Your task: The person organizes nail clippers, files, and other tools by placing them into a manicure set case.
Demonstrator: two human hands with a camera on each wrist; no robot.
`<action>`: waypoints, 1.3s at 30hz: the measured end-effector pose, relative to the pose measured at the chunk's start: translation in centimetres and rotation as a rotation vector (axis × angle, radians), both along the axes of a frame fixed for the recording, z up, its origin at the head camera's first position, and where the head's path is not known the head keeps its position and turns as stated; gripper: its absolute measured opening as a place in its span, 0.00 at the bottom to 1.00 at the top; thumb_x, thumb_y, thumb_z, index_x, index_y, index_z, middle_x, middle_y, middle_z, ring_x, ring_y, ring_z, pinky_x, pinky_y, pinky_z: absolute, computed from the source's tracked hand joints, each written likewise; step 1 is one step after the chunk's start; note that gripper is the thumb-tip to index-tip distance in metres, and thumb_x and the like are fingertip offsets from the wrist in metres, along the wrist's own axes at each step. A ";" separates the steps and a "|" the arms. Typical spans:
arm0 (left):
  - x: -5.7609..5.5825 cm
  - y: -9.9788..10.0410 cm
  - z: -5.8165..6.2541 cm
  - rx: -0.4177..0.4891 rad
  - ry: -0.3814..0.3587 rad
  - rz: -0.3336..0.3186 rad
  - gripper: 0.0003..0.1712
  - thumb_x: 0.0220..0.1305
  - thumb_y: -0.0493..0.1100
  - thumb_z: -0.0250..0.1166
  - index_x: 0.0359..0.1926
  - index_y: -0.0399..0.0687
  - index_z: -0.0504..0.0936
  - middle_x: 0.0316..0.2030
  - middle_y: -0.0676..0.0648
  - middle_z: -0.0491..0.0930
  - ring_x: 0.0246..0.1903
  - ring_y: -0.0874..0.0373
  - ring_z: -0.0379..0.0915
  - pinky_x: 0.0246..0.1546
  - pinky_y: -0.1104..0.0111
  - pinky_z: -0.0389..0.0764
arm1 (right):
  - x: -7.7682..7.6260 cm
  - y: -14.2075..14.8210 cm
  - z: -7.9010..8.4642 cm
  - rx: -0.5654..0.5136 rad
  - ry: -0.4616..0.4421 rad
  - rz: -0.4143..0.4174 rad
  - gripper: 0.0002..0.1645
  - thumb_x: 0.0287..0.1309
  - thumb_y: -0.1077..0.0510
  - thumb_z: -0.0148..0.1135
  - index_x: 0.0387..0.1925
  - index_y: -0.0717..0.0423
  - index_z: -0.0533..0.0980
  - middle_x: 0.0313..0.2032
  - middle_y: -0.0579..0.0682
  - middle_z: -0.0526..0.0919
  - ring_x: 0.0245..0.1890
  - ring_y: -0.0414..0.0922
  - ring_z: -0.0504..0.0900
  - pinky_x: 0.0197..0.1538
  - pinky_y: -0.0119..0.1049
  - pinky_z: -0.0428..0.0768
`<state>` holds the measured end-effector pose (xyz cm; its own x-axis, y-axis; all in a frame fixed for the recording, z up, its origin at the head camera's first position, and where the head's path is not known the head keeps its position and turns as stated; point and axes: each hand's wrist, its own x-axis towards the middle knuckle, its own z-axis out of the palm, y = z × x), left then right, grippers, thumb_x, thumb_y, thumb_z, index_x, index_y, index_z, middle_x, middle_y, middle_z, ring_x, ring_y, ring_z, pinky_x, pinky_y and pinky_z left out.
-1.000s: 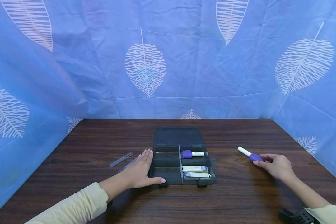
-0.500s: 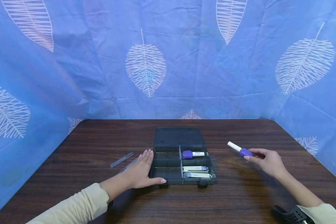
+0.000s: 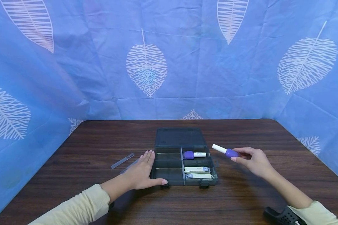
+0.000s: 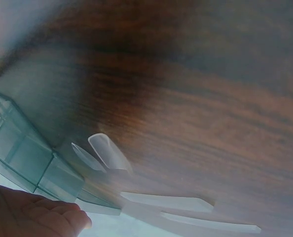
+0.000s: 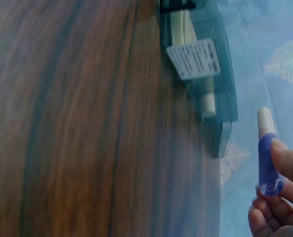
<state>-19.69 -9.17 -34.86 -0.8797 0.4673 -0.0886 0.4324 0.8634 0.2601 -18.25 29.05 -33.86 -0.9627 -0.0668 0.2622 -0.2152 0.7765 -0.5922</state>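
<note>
A purple nail polish bottle with a white cap (image 3: 232, 153) is pinched between the thumb and fingers of my right hand (image 3: 255, 162), held off the table to the right of the box. The dark translucent compartment box (image 3: 169, 172) lies with its lid (image 3: 178, 137) folded back. My left hand (image 3: 140, 173) rests against the box's left side, fingers straight and thumb at the front edge. A second purple nail polish (image 3: 189, 155) lies in the back right compartment. Two nail clippers (image 3: 197, 169) lie in the front right one. In the right wrist view the held nail polish (image 5: 270, 160) shows clearly.
Two clear plastic divider strips lie left of the box; one strip (image 3: 122, 161) is in full view, the other partly behind my left hand. A white label (image 5: 195, 59) is on the box's side. The wooden table (image 3: 101, 134) ends at a blue leaf-patterned cloth (image 3: 174, 68).
My right hand has moved left toward the box, carrying the nail polish bottle, which was close to the table a second ago. The left hand and the box stay in place.
</note>
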 end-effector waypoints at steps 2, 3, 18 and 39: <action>0.0 0.0 0.0 0.003 -0.002 0.000 0.64 0.50 0.77 0.53 0.71 0.34 0.46 0.71 0.36 0.45 0.72 0.44 0.39 0.69 0.51 0.51 | 0.1 -0.5 0.3 -0.006 0.002 0.023 0.22 0.54 0.57 0.65 0.48 0.67 0.77 0.39 0.59 0.81 0.26 0.31 0.70 0.25 0.28 0.71; 0.0 0.0 0.1 0.004 -0.004 0.001 0.64 0.50 0.77 0.53 0.71 0.34 0.46 0.71 0.36 0.45 0.72 0.44 0.39 0.69 0.51 0.51 | 0.1 -0.7 0.4 -0.008 0.003 0.034 0.22 0.54 0.57 0.65 0.48 0.66 0.78 0.40 0.60 0.81 0.27 0.30 0.71 0.26 0.28 0.73; 0.0 0.0 0.0 0.000 -0.009 0.005 0.64 0.50 0.78 0.52 0.71 0.34 0.46 0.71 0.36 0.45 0.72 0.44 0.39 0.69 0.51 0.50 | -1.6 -3.9 1.5 -0.012 -0.004 0.198 0.22 0.52 0.58 0.67 0.47 0.66 0.78 0.43 0.61 0.81 0.35 0.40 0.79 0.33 0.28 0.78; 0.0 0.0 -0.1 0.008 0.001 0.004 0.63 0.50 0.77 0.53 0.71 0.34 0.47 0.71 0.36 0.46 0.72 0.44 0.40 0.69 0.51 0.52 | -4.1 -6.7 1.6 0.162 -0.069 0.353 0.19 0.54 0.61 0.64 0.46 0.68 0.78 0.42 0.61 0.82 0.25 0.38 0.75 0.27 0.29 0.73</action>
<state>-19.69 -9.21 -34.95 -0.8816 0.4645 -0.0840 0.4294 0.8630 0.2662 -22.33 22.39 -32.29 -0.8880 -0.4325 0.1565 -0.4499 0.7462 -0.4908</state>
